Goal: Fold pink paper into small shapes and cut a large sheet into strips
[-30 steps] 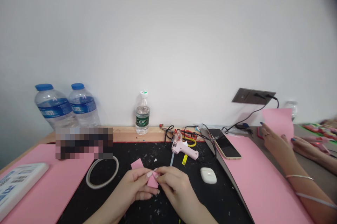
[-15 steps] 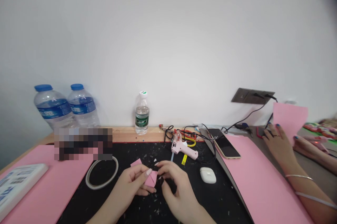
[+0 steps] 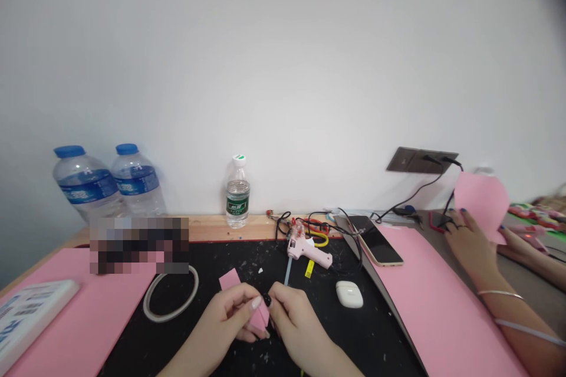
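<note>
Grip: left hand (image 3: 221,321) and right hand (image 3: 297,323) are pressed together on a pink craft-sheet piece (image 3: 260,318), thumbs and fingers closing on it from both sides, just above the black work mat (image 3: 132,335). Fingers hide most of the piece. A square pink tab (image 3: 230,278) sticks out past the left hand; cannot tell if it joins the pinched part. Best bet: keep both pinches close to the pressed edge, thumbs opposed, so the layers don't creep.

Rest of the counter (image 3: 207,226), left to right: white boxed item (image 3: 30,318) on a pink sheet (image 3: 110,282); two blue-capped water bottles (image 3: 86,185) (image 3: 138,179) against the wall; clear tape roll (image 3: 170,294) on the mat; small green-label bottle (image 3: 237,194) at the back edge; pink glue gun (image 3: 307,253) on its side, glue stick (image 3: 287,271) aimed toward the hands; yellow tag (image 3: 309,268) just beside it; white earbud case (image 3: 349,294); phone (image 3: 375,240) on the edge of a second pink sheet (image 3: 442,306); wall socket (image 3: 420,160) above, cables running down.

Far right: a co-worker's hand (image 3: 471,241) holds a cut pink sheet (image 3: 481,203) upright, and their other hand (image 3: 519,253) sits just beside it.
</note>
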`<control>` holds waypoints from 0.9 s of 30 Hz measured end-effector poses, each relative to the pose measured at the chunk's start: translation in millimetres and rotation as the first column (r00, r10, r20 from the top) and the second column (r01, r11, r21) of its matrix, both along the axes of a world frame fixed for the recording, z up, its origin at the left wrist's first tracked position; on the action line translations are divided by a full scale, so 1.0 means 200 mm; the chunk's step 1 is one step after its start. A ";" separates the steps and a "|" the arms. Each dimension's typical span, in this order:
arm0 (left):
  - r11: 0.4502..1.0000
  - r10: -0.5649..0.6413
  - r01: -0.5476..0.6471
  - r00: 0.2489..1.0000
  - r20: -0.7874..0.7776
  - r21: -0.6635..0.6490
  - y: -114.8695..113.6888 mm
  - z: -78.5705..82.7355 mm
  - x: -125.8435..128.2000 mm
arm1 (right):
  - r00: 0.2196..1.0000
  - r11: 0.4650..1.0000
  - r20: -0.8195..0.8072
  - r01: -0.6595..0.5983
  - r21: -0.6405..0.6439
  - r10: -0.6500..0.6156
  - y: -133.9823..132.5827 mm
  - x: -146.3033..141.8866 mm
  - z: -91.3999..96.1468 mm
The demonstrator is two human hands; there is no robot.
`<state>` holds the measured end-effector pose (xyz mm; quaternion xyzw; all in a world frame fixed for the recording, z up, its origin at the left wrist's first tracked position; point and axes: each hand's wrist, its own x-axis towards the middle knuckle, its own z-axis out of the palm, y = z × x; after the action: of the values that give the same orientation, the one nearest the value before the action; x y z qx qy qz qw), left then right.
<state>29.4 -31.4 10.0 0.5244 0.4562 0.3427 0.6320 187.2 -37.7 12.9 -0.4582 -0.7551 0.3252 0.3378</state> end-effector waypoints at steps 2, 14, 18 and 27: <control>1.000 -0.012 0.012 1.000 -0.002 0.002 0.00 0.00 0.00 | 1.000 1.000 -0.002 -0.009 -0.001 0.009 0.00 0.00 0.01; 0.982 -0.133 0.148 0.984 -0.121 0.119 0.03 0.00 -0.05 | 0.985 0.987 0.110 -0.143 0.070 0.135 0.01 0.04 0.05; 0.986 -0.128 0.140 0.984 -0.128 0.091 0.03 -0.01 -0.05 | 0.984 0.991 0.148 -0.109 0.081 0.096 0.00 0.02 0.03; 0.982 -0.154 0.159 0.987 -0.055 0.098 0.00 -0.03 -0.02 | 0.994 0.992 0.108 -0.045 0.118 0.032 -0.01 -0.01 -0.03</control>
<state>25.1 -31.5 4.2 0.5982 0.4104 0.3023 0.6183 185.6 -40.2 7.2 -0.4388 -0.7989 0.2610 0.3180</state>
